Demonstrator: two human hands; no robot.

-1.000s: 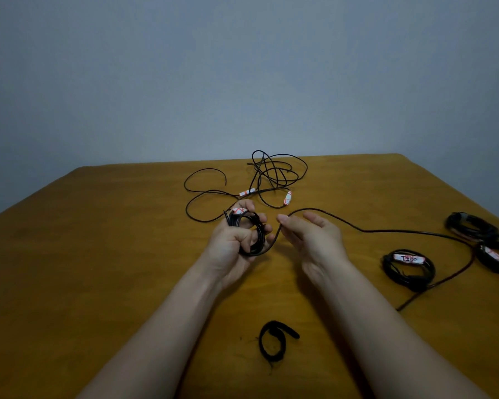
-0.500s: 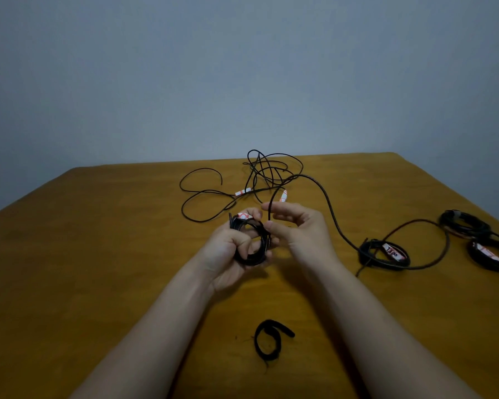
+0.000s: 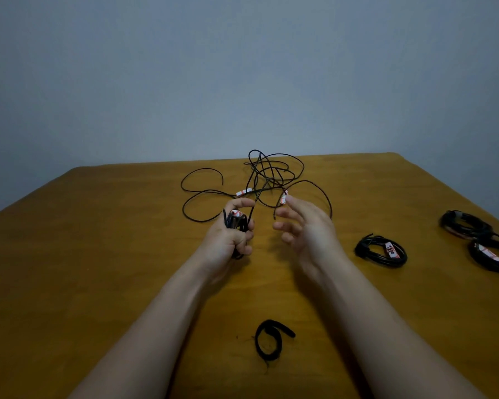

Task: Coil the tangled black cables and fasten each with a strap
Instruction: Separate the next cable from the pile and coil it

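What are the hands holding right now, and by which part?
The left hand grips the black cable coil around its bundled loops; the right hand is open and holds nothing.

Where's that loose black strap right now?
In the head view, the strap lies curled on the table, low and centre, between the left forearm and the right forearm.

Red handwriting on white tag (image 3: 390, 250) of coiled cable (image 3: 368, 252), roughly "T3", rest illegible
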